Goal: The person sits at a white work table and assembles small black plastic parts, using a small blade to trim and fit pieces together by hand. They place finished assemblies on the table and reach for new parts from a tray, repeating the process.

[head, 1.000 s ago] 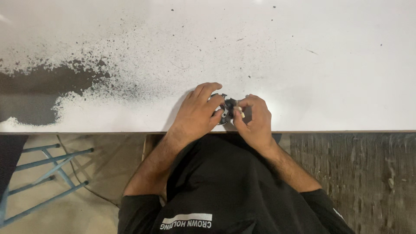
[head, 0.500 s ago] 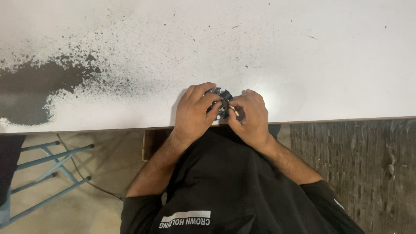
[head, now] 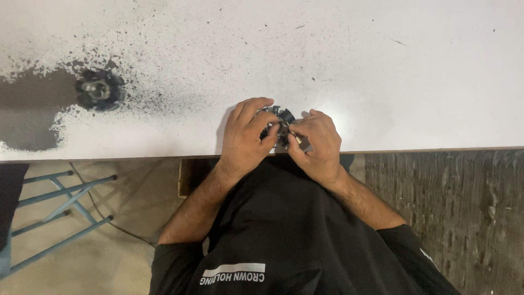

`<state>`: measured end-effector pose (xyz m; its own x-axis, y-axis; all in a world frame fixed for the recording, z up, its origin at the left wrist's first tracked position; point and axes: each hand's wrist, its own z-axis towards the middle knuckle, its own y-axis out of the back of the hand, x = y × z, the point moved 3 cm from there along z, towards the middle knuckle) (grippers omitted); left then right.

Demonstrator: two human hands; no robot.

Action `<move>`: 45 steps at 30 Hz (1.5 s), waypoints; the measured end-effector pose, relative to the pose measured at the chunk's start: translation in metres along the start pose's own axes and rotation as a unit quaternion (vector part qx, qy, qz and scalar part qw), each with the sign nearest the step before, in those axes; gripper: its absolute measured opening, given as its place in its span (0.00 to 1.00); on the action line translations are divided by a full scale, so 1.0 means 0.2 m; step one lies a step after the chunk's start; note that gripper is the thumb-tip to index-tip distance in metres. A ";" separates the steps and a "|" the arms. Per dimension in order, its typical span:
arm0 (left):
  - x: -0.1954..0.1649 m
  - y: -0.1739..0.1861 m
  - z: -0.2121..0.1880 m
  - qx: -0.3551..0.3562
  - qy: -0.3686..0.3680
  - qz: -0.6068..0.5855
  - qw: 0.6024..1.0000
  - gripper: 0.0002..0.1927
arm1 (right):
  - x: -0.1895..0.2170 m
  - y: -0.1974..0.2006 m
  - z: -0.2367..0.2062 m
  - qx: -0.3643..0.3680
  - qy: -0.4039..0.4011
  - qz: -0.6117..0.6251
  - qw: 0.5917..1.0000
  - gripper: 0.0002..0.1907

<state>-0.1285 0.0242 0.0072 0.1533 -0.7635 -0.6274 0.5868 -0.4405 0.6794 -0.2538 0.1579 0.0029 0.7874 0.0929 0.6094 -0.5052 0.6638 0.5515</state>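
Both hands on a small dark round metal part (head: pixel 277 121), lower centre of frame, at the near edge of the white table (head: pixel 415 71). My left hand (head: pixel 246 136) wraps its left side, fingers closed on it. My right hand (head: pixel 316 143) pinches its right side, and a small metal piece (head: pixel 303 143) shows under the thumb. A second dark round part (head: pixel 100 90) sits upper left, well apart, on the black-speckled patch. Blue metal frame (head: pixel 60 202) lower left.

Bright overhead light, even across the white table (head: pixel 382 65); soft glare at 1 o'clock of the hands. Short shadow at 9 o'clock of the left hand (head: pixel 245 136). Dim below the table edge. Slightly soft throughout, mild bending at the edges.
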 end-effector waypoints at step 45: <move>0.01 -0.12 -0.02 -0.065 0.002 0.062 0.996 0.06 | 0.02 -0.02 0.01 0.019 0.005 -0.016 1.000 0.14</move>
<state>-0.1386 0.0343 -0.0123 0.2349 -0.8061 -0.5432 0.6611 -0.2772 0.6972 -0.2503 0.1550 0.0041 0.8071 0.0800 0.5850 -0.4922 0.6385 0.5916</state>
